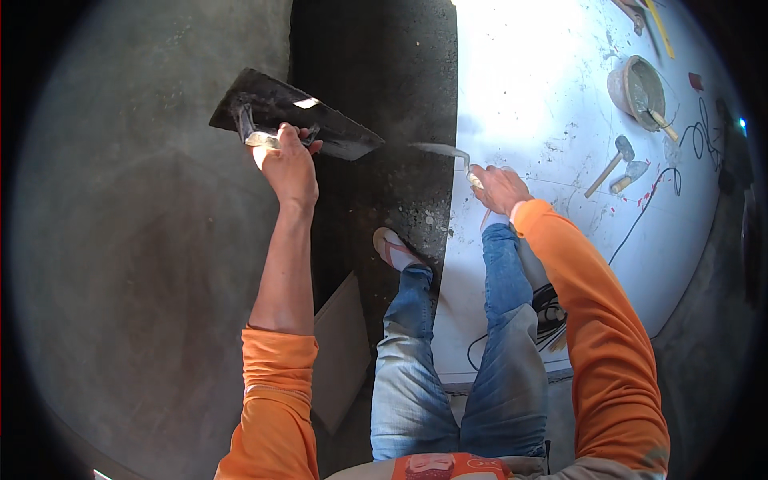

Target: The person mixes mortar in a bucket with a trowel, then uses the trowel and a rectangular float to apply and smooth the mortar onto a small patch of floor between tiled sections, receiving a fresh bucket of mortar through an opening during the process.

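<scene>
While left hand (pixel 290 170) clamps a plastering float (pixel 292 114) against grey wall (pixel 144 240), right hand (pixel 498 189) grips a trowel (pixel 442 150); left wall smooth, dark middle strip (pixel 376 72) apparently unfinished.

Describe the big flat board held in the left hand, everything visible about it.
The flat board is a dark, roughly rectangular plate that looks like metal or wood, grey-black with mortar stains and one bright glint of light. A handle is fixed to its near face, and the left hand grips that handle, fingers wrapped round it. The board is held up against a grey cement wall, tilted so its right end points downward toward a dark strip. Nothing else touches it.
</scene>
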A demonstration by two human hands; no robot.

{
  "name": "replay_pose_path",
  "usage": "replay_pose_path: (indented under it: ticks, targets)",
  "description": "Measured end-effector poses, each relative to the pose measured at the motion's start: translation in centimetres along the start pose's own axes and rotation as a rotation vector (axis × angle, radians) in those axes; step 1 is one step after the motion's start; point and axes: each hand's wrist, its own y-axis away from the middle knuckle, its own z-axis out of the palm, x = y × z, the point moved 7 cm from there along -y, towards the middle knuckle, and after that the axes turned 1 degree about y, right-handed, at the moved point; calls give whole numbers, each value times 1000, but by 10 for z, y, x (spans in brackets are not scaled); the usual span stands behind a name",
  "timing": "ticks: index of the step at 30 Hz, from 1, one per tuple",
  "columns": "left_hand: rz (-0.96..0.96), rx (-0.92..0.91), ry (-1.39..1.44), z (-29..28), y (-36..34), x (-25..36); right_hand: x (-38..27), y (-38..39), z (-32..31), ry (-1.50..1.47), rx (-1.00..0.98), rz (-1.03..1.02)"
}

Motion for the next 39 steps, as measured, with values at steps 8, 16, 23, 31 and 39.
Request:
replay_pose_path:
  ticks: [8,16,23,31,39]
  targets:
    - [-9,39,56,6,20,-20,-134,21,-112,-736,659,-35]
    - [1,84,217,2,24,-3,-119,-19,28,-645,191,251]
    - [-51,233,250,-16,27,-19,-162,22,-14,-721,445,168]
    - [-311,419,391,-25,41,-35,-135,-7,49,-755,264,391]
    - [-304,418,426,-35,45,-47,-155,9,17,-776,404,156]
